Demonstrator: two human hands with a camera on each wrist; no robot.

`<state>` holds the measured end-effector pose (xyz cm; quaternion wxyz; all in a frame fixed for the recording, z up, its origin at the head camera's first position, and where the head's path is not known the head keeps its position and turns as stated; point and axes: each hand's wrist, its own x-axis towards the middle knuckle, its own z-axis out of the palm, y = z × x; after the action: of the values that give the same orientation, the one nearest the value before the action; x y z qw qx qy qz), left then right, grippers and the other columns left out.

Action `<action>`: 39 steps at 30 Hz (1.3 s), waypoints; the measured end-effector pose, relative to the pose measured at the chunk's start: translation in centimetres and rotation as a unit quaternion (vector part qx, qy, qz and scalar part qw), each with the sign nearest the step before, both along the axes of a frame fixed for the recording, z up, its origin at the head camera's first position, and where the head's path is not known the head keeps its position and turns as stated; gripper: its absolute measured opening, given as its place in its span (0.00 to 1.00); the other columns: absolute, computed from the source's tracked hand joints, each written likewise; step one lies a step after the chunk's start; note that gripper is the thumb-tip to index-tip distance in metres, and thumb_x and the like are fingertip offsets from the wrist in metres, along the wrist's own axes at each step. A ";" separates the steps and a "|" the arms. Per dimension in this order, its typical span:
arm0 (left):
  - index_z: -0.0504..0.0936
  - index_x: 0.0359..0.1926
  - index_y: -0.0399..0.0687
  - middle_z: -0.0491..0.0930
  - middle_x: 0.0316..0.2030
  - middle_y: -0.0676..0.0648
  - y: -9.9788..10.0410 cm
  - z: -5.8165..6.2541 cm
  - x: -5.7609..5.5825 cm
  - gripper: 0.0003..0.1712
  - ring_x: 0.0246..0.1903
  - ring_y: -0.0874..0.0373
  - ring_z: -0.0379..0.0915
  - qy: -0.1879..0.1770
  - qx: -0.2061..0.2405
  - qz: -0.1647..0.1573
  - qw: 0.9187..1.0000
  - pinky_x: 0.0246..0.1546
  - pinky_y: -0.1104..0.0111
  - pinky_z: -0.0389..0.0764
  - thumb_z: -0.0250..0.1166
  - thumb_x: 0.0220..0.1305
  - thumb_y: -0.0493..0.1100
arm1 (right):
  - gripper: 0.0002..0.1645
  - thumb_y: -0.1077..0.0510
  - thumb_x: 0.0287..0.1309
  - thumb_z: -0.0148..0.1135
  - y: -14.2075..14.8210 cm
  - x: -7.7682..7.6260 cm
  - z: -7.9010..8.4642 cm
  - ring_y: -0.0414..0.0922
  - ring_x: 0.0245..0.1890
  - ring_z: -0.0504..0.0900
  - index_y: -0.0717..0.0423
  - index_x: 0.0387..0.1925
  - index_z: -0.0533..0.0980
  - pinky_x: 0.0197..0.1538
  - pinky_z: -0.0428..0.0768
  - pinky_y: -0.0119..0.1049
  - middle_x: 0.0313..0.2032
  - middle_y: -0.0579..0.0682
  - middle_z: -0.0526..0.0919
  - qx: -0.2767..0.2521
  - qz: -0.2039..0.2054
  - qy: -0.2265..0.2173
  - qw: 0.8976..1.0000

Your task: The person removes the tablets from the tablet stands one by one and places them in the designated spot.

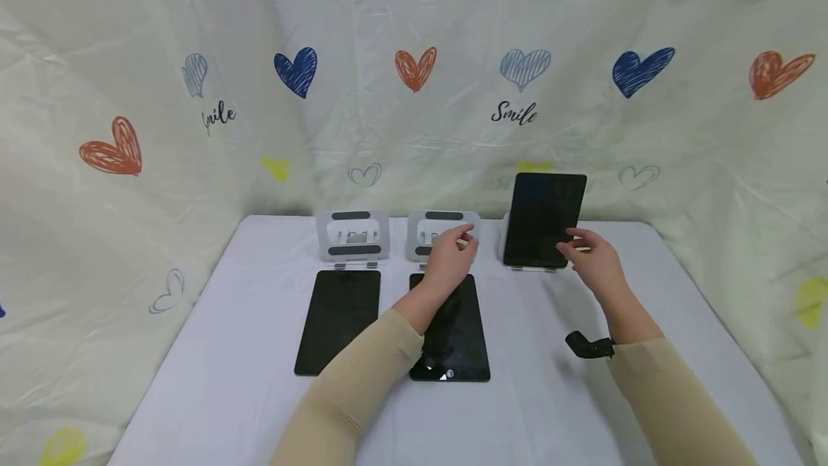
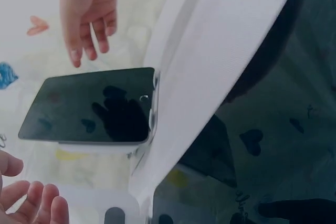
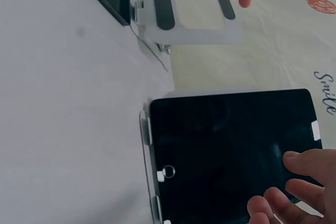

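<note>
A black tablet point(image 1: 543, 218) leans upright on the right-hand stand, its lower edge in the stand's clips point(image 2: 153, 119). My right hand point(image 1: 594, 261) is at the tablet's right edge, fingers loosely bent and holding nothing. A narrow gap shows between those fingertips and the tablet edge in the left wrist view. My left hand point(image 1: 449, 257) hovers in front of the middle stand point(image 1: 443, 215), fingers relaxed and nothing in them. Below that stand a second black tablet point(image 1: 462, 336) lies flat, partly covered by my left forearm.
To the left, another grey-white stand point(image 1: 352, 250) with dark pads stands unloaded behind a third flat black tablet point(image 1: 339, 322). A white cloth point(image 1: 213, 394) covers the table. Behind hangs a curtain point(image 1: 362, 6) printed with hearts. A black strap device point(image 1: 589, 345) is on my right wrist.
</note>
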<state>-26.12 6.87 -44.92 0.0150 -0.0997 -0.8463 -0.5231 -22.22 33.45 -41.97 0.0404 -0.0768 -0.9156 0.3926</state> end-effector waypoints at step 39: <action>0.72 0.69 0.61 0.77 0.46 0.56 7.8 1.7 -3.9 0.26 0.16 0.61 0.60 -0.025 -0.007 -0.005 1.000 0.20 0.69 0.66 0.59 0.72 0.46 | 0.38 0.44 0.73 0.48 2.4 -5.0 -1.3 0.63 0.66 0.64 0.57 0.76 0.54 0.63 0.69 0.58 0.68 0.67 0.63 -0.060 -0.097 0.016 0.993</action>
<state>-30.01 14.69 -43.20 -0.0091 -0.0910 -0.8495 -0.5197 -27.18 35.88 -43.30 0.0883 -0.1613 -0.8777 0.4426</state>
